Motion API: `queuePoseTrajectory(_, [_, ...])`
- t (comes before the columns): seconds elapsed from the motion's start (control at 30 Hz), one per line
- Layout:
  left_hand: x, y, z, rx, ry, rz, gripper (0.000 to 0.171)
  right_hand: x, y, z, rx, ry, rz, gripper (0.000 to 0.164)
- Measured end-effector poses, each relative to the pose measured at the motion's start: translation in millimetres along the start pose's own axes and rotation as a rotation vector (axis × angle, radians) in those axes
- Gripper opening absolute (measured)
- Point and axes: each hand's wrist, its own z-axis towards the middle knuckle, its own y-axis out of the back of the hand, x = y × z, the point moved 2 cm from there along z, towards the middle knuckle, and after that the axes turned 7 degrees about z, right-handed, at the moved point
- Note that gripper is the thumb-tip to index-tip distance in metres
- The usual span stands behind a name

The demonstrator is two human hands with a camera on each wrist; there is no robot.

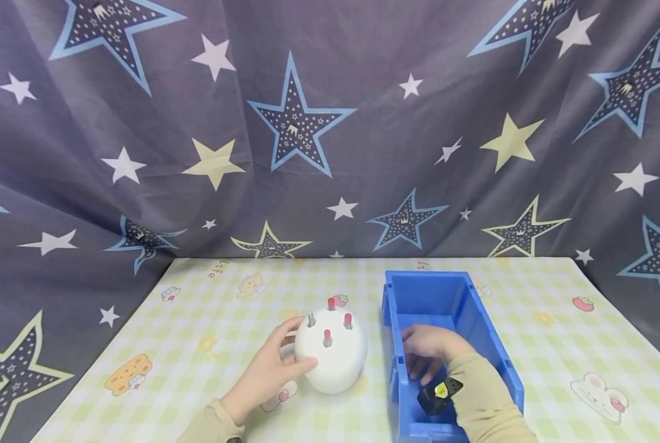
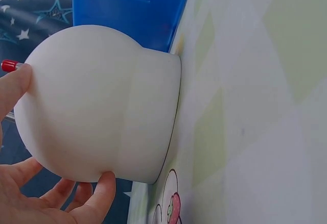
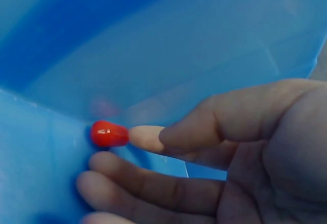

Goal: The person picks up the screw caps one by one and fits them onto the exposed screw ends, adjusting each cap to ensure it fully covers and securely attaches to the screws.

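A white dome (image 1: pixel 334 369) with a narrower round base stands on the table. Three red-tipped pegs (image 1: pixel 348 320) and one bare grey peg (image 1: pixel 311 319) stick up from its top. My left hand (image 1: pixel 274 369) holds the dome from the left, thumb near one red tip and fingertips against the opposite side. Inside the blue bin (image 1: pixel 487 332) is my right hand (image 1: pixel 426 351). In the right wrist view its index fingertip touches a small glossy red bulb-shaped piece (image 3: pixel 108 133) beside the bin wall. The thumb lies over the index finger, and the other fingers extend below the piece.
The bin stands close to the right of the dome, its long walls running away from me. A checked cloth with cartoon prints covers the table (image 1: pixel 197 381). Behind it hangs a dark star-patterned curtain (image 1: pixel 319 234). A black wrist device (image 1: pixel 438 394) sits at my right wrist.
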Motion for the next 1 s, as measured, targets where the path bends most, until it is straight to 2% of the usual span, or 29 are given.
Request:
queuePoseTrajectory(0.77, [-0.3,-0.1,0.1,0.007,-0.002,-0.004,0.071,-1.9,-1.4,2.9,0.025,0.016,0.027,0.007])
queuePoseTrajectory(1.0, [-2.6,-0.3,-0.3,-0.001,0.009,0.003,0.071,-1.6,-0.9,3.2,0.019,0.02,0.021,0.011])
